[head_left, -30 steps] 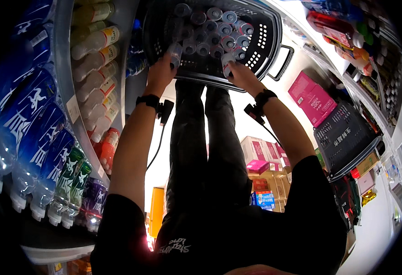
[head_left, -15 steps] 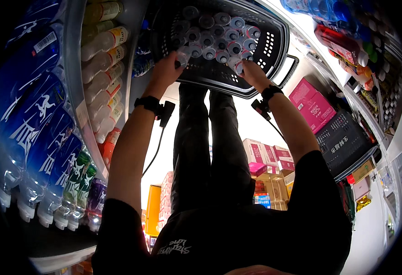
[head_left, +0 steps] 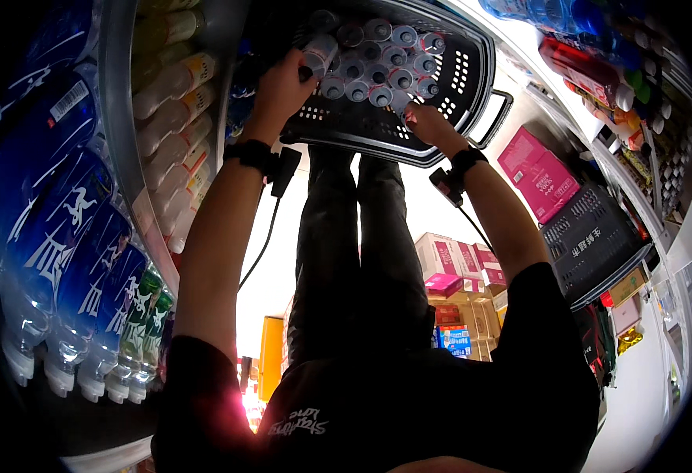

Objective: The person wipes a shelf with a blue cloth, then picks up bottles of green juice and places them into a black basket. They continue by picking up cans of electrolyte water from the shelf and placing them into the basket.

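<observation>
Several clear plastic bottles [head_left: 377, 72] stand packed in a black shopping basket [head_left: 346, 135], their round ends facing me. My left hand [head_left: 284, 85] is closed around one clear bottle [head_left: 320, 55], tilted above the basket's left part. At the front of the group my right hand [head_left: 431, 124] grips another clear bottle [head_left: 401, 102] with fingers and thumb, and it leans to the left. The lower parts of both held bottles are partly hidden. Each wrist wears a black strap with a small device on it.
To the left, a shelf holds blue-wrapped large bottles [head_left: 54, 229] and pale drink bottles [head_left: 176, 118]. Pink cartons [head_left: 537, 172] and a second black basket [head_left: 594, 244] stand at the right. More shelved drinks [head_left: 586, 71] are at the far right. My legs [head_left: 334, 236] are right below the basket.
My left hand has moved away from me and slightly left, carrying its bottle. My right hand has shifted a little left. The view has tilted slightly.
</observation>
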Tool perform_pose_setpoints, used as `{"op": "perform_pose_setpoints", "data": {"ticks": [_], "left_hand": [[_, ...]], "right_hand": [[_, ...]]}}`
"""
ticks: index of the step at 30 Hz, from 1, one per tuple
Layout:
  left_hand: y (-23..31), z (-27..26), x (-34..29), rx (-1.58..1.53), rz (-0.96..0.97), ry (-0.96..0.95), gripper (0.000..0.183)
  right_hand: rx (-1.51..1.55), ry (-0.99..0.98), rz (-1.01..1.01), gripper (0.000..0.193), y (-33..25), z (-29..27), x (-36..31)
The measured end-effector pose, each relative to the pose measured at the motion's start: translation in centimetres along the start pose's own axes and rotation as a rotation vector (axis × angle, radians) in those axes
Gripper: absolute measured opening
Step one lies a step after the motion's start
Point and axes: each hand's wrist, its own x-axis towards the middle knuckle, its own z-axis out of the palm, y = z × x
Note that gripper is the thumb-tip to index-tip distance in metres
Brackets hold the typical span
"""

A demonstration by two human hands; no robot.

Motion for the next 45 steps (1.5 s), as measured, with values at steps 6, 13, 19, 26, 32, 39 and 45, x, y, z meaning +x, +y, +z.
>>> {"op": "perform_pose_setpoints", "data": {"ticks": [6, 13, 19, 26, 32, 39, 45], "left_hand": [[-1.6, 3.8, 1.5, 0.127, -0.08, -0.1, 0.044], [-0.1, 4.0, 3.3, 0.105, -0.219, -0.118, 0.058], [-1.1, 5.4, 5.9, -0.147, -0.361, -0.099, 0.075], [-3.5, 6.7, 5.9, -0.208, -0.332, -0.098, 0.075], [-2.6, 4.3, 4.1, -0.331, -0.328, -0.13, 0.054], [7.3, -8.4, -4.8, -0.52, -0.216, -0.126, 0.027], [24.2, -21.9, -11.5, -0.768, 0.226, 0.043, 0.014]], "right_hand": [[0.1, -0.047, 0.04, 0.023, -1.6, -1.8, -0.7], [0.098, -0.046, 0.158, 0.027, -0.8, -3.3, -1.7], [0.142, -0.059, 0.127, 0.024, -0.7, -4.0, -2.0], [0.134, -0.066, 0.136, 0.024, 0.3, -5.2, -2.1], [0.08, -0.042, 0.169, 0.025, -0.9, -7.4, -4.4], [0.02, 0.062, -0.037, 0.024, -10.7, -16.7, -11.8], [-0.051, 0.371, -0.278, 0.024, -27.3, -31.8, -25.2]]}}
